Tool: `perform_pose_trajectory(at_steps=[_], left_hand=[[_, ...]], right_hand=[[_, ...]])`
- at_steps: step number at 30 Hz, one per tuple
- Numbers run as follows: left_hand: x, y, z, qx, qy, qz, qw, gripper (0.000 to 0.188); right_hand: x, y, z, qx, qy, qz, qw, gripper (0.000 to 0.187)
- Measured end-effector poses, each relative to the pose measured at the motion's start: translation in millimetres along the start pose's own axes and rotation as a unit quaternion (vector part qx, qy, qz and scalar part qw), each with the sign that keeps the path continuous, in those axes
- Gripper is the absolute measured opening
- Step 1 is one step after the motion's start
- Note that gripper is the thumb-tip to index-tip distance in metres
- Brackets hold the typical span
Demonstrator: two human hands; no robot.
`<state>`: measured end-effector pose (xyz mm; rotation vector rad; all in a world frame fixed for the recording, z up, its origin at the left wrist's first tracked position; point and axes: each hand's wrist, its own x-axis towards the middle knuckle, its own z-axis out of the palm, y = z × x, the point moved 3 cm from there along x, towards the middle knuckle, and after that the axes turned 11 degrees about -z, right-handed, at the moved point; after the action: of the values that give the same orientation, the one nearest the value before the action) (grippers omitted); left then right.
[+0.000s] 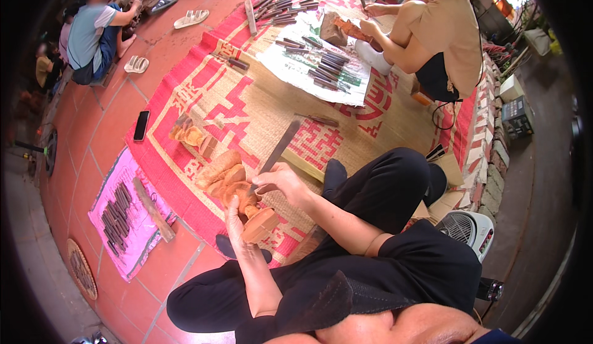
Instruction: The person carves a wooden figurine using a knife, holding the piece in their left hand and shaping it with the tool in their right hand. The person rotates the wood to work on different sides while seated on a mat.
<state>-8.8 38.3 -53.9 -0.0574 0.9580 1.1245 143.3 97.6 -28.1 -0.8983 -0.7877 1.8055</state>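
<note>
My left hand (233, 221) is closed around the lower part of a carved wooden figure (233, 180), which lies tilted with its flat base toward me. In my right hand (281, 180) is a long, flat, dark chisel (281, 147). Its narrow lower end meets the figure's middle, and the broader end points up and away. My right fingertips rest close to the wood. Just beyond stands a second, paler carved figure (193, 135) on the mat. The exact shape of the chisel's working edge is hidden at the contact point.
A red-and-tan woven mat (259, 90) lies ahead. Dark carving tools cover a pink cloth (133, 254) at left and a white sheet (278, 63) ahead. A phone (142, 126) lies at the mat's edge. Another person (441, 35) carves at far right; a fan (464, 229) stands nearby.
</note>
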Motion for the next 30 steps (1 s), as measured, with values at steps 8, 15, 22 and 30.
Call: perform_pose_trajectory(at_steps=[8, 15, 22, 30], left_hand=[[2, -1, -3, -0.020, -0.044, -0.005, 0.999, 0.042], [3, -1, -7, 0.005, -0.030, -0.017, 0.999, 0.040], [1, 0, -3, -0.029, -0.026, -0.023, 0.999, 0.040], [-1, -3, 2, -0.038, -0.003, -0.025, 0.999, 0.044]], right_hand=[[2, 1, 2, -0.027, -0.007, -0.015, 1.000, 0.029], [6, 5, -11, 0.021, 0.029, 0.026, 0.999, 0.026], [1, 0, 2, -0.011, -0.007, -0.008, 1.000, 0.028], [3, -4, -3, 0.014, -0.001, -0.003, 1.000, 0.027]])
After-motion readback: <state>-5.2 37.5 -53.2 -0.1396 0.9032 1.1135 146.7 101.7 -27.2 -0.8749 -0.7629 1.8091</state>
